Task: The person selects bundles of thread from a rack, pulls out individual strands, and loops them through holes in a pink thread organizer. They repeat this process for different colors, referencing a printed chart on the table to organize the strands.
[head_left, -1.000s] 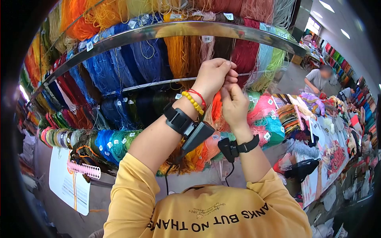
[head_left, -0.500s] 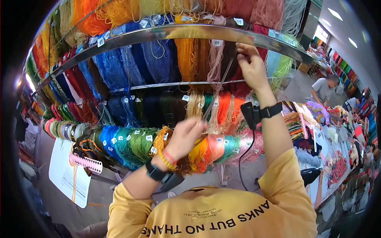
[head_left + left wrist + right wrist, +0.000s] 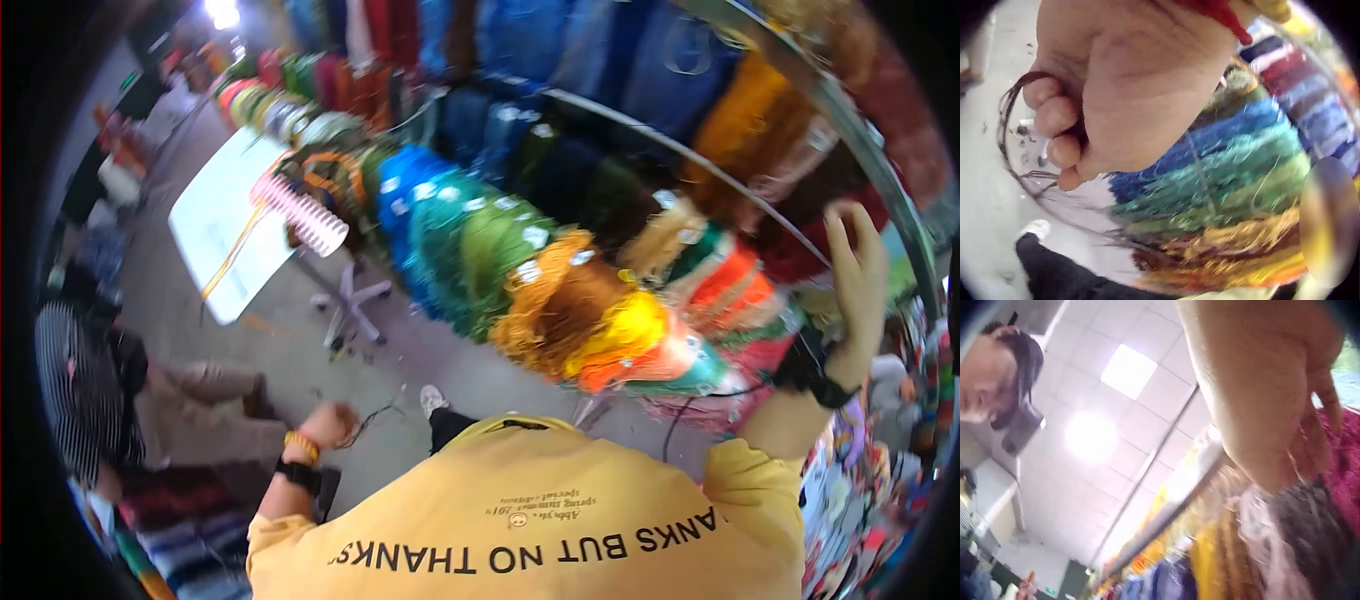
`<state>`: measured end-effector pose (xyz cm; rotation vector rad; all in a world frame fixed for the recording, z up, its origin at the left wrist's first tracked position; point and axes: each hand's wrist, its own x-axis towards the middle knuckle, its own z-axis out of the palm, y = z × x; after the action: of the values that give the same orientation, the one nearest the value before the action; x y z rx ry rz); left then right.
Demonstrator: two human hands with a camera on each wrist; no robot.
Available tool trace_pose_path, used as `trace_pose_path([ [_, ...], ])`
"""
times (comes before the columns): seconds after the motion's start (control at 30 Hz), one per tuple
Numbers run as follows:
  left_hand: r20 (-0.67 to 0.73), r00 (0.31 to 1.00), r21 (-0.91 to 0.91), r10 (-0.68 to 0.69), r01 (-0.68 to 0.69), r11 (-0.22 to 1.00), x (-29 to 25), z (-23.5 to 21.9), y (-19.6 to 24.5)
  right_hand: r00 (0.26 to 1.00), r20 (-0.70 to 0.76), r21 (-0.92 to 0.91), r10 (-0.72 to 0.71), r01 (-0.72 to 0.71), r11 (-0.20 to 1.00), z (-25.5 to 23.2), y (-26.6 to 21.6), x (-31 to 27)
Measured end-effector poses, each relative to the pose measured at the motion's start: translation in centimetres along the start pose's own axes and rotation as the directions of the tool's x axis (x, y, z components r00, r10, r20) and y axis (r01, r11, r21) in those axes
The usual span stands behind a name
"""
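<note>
In the head view the left hand [image 3: 327, 425], low at the left, is curled round a dark thin strand [image 3: 372, 416] that trails out to its right. The left wrist view shows this hand [image 3: 1122, 94] with fingers folded on the dark strand [image 3: 1004, 134], which loops out past the fingertips and trails below. At the right, the right hand [image 3: 857, 262] is raised beside the thread rack, fingers bent with a gap between them and no strand visible in them. Dark grey thread [image 3: 1319, 531] hangs below the right hand [image 3: 1260, 381] in the right wrist view.
A row of coloured skeins [image 3: 500, 245] runs diagonally across the middle, under a metal rail [image 3: 835, 100]. A white sheet [image 3: 225, 215] with a pink ring strip [image 3: 305, 215] is at upper left. A person in a striped shirt [image 3: 70, 385] is at the left edge.
The head view has turned to the left. My left hand has swung down and left, away from the skeins, with the dark strand. My right hand no longer shows a strand stretched from it.
</note>
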<state>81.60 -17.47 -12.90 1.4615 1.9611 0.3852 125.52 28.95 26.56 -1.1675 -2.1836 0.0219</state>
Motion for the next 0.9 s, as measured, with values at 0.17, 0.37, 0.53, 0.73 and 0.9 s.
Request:
trace_pose_path([
  [0.17, -0.190, 0.960, -0.614, -0.203, 0.046, 0.788, 2.8, -14.0, 18.6, 0.723, 0.354, 0.525, -0.593, 0.371, 0.766, 4.2, -13.7, -2.5],
  [0.37, -0.330, 0.942, -0.502, 0.066, -0.234, 0.833, 1.6, -21.8, 23.5, 0.492, 0.154, 0.868, -0.857, 0.347, 0.355, 16.0, -27.2, -3.7],
  [0.53, -0.501, 0.847, -0.318, 0.176, -0.369, 0.873, 0.8, -24.9, 23.0, 0.222, 0.411, 0.896, -0.884, -0.275, 0.348, 19.6, -33.7, -4.7],
  [0.73, -0.485, 0.865, -0.296, 0.128, -0.300, 0.907, -2.0, -28.2, 20.2, 0.514, 0.201, 0.910, -0.834, 0.217, 0.353, 20.3, -37.7, -3.5],
  [0.9, -0.497, 0.858, -0.371, 0.125, -0.341, 0.864, -2.5, -29.5, 17.9, 0.442, 0.065, 0.787, -0.895, 0.528, 0.318, 21.0, -40.2, -2.8],
])
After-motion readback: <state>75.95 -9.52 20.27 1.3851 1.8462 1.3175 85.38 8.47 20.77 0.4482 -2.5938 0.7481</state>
